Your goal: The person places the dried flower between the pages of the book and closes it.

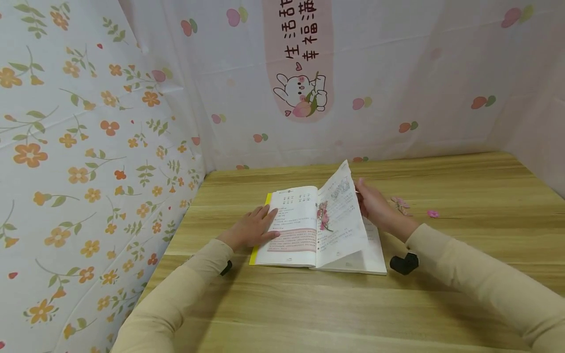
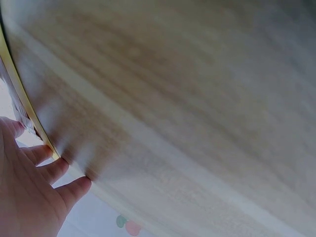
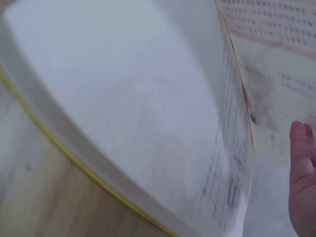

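An open paperback book with white printed pages and a yellow cover edge (image 1: 296, 213) lies on the brown wood-grain tabletop (image 1: 282, 304), in front of me. My left hand (image 1: 252, 228) is released, straight fingers spread over the outer margin of the left-hand page, near a pink-shaded text box (image 1: 291, 241). A thin white printed leaf (image 1: 346, 233) stands raised and tilted over the right-hand side; a pink flower spray (image 1: 324, 215) shows near its inner edge, printed or real I cannot tell. My right hand (image 1: 375, 205) is at the leaf's outer edge; whether it pinches the paper or only touches it, I cannot tell. Beyond that hand, on the right, lie a pale pink flower cluster (image 1: 400, 205) and a small bright pink blossom (image 1: 433, 214), apart from each other.
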Demonstrator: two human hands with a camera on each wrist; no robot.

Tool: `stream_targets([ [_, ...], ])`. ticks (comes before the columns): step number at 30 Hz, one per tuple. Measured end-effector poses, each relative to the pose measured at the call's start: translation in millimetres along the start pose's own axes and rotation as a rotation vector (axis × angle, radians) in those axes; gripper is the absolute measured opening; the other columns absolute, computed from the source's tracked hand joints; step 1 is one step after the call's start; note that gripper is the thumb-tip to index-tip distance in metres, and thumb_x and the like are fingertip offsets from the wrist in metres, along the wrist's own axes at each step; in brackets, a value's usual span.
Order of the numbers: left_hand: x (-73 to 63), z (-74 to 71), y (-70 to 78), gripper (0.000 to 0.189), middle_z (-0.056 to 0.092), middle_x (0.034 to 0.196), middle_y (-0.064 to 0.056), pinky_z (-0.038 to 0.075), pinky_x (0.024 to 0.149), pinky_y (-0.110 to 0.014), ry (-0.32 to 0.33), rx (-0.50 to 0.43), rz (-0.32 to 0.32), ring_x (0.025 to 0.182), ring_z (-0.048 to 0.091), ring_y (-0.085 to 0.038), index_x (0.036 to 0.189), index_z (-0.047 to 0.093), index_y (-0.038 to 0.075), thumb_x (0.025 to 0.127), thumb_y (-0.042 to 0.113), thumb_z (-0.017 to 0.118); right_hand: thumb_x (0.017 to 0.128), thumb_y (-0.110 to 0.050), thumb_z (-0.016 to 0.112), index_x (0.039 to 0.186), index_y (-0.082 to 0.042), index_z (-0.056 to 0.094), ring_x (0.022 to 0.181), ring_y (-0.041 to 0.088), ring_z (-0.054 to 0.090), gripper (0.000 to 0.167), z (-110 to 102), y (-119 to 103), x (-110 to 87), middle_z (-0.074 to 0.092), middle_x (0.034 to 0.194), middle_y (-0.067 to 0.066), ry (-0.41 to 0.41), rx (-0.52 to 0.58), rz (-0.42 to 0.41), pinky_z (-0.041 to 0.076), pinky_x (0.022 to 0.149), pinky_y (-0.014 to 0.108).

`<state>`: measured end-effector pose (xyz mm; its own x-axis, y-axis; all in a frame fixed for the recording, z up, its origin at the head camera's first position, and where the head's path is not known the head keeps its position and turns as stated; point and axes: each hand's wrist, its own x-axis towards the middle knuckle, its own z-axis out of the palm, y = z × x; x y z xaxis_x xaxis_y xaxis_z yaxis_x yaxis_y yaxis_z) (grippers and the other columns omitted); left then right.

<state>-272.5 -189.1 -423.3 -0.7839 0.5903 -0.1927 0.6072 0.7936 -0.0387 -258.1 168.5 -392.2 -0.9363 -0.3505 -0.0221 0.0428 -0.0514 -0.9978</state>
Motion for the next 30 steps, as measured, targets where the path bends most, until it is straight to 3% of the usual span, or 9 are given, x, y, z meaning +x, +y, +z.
stream_targets([
  [5, 0.5, 0.6, -0.3, 0.077, 0.023, 0.155, -0.024, 0.026, 0.11, -0.052, -0.006, 0.004, -0.008, 0.14, 0.024, -0.04, 0.155, 0.018, 0.005, 0.1, 0.057, 0.036, 0.106, -0.045, 0.023, 0.138, 0.01, 0.041, 0.095, 0.017, 0.064, 0.067, 14.5, 6.6, 0.5, 0.064, 0.112, 0.016, -0.049, -0.117, -0.02, 0.053, 0.08, 0.031],
  [9, 1.3, 1.9, -0.1, 0.077, 0.023, 0.155, -0.024, 0.026, 0.11, -0.052, -0.001, -0.004, -0.009, 0.14, 0.025, -0.04, 0.155, 0.019, 0.005, 0.1, 0.056, 0.038, 0.108, -0.036, 0.03, 0.145, 0.008, 0.036, 0.117, 0.032, 0.057, 0.058, 27.9, 12.5, 0.5, 0.052, 0.134, 0.028, -0.099, -0.209, -0.074, 0.049, 0.092, 0.041],
  [15, 1.1, 2.4, -0.3, 0.076, 0.023, 0.155, -0.023, 0.027, 0.11, -0.051, -0.002, -0.001, -0.008, 0.141, 0.024, -0.039, 0.155, 0.019, 0.006, 0.1, 0.056, 0.037, 0.103, -0.034, 0.049, 0.15, -0.002, 0.034, 0.133, 0.034, 0.041, 0.059, 45.6, 18.8, -1.2, 0.039, 0.149, 0.018, -0.132, -0.437, -0.148, 0.04, 0.102, 0.045],
  [21, 0.7, 0.4, -1.2, 0.077, 0.02, 0.156, -0.023, 0.026, 0.11, -0.052, -0.018, -0.012, -0.014, 0.142, 0.022, -0.04, 0.156, 0.017, 0.007, 0.1, 0.056, 0.037, 0.093, -0.043, 0.064, 0.156, -0.012, 0.023, 0.138, 0.036, 0.032, 0.081, 56.4, 20.1, -3.5, 0.027, 0.156, 0.015, -0.229, -0.707, -0.206, 0.033, 0.105, 0.054],
  [27, 0.6, 0.0, -2.9, 0.068, 0.021, 0.155, -0.024, 0.03, 0.108, -0.052, -0.006, 0.031, 0.013, 0.141, 0.024, -0.039, 0.154, 0.021, 0.004, 0.103, 0.043, 0.042, 0.089, -0.046, 0.068, 0.157, -0.01, 0.013, 0.146, 0.027, 0.008, 0.094, 66.4, 20.2, -2.8, 0.006, 0.161, 0.01, -0.339, -0.893, -0.257, 0.018, 0.113, 0.048],
  [30, 0.3, 0.4, -3.6, 0.063, 0.021, 0.155, -0.024, 0.032, 0.106, -0.051, 0.0, 0.066, 0.027, 0.14, 0.025, -0.038, 0.153, 0.024, 0.002, 0.104, 0.037, 0.041, 0.09, -0.047, 0.066, 0.157, -0.01, 0.014, 0.147, 0.028, 0.005, 0.093, 70.0, 20.0, -3.2, 0.004, 0.162, 0.011, -0.383, -0.967, -0.28, 0.016, 0.114, 0.047],
])
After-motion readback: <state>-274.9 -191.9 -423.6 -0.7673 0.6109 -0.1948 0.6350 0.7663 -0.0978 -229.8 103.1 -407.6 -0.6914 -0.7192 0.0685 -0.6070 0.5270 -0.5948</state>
